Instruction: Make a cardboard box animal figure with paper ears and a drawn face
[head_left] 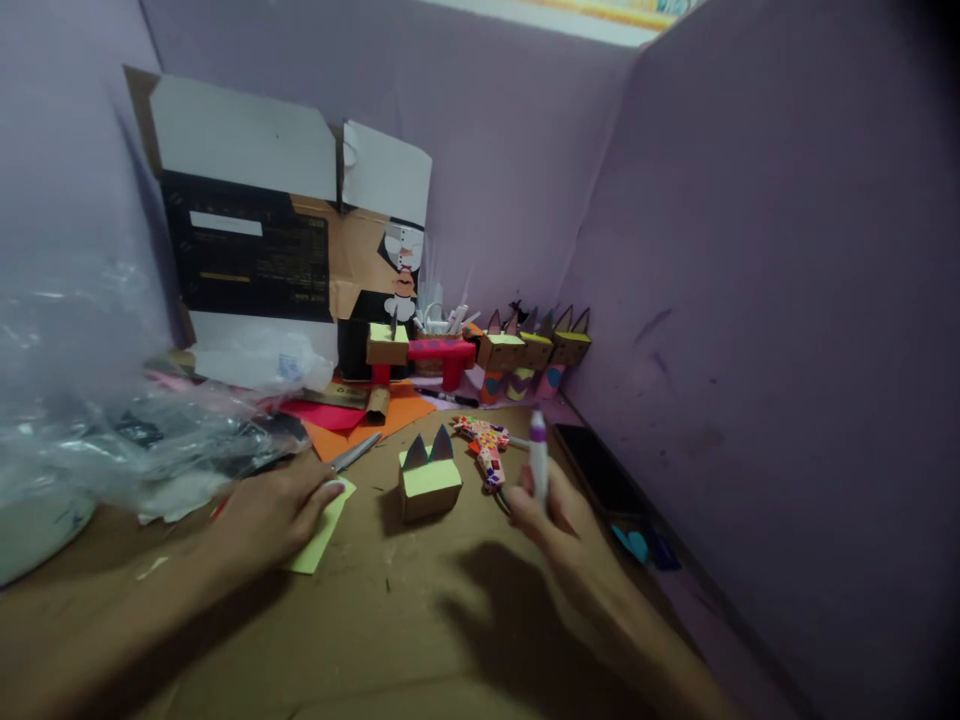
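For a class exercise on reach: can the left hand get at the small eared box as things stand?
Probably yes: the left hand is at the yellow paper, and nothing stands between it and the small eared box.

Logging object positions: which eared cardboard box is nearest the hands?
The box between left hand and right hand, directly on the brown surface; the others stand farther back on coloured supports.

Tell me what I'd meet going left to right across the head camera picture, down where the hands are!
Crumpled clear plastic → yellow paper sheet → small, pointy-eared brown cardboard box → colourful patterned glue gun → purple-banded white marker → flat black rectangular object.
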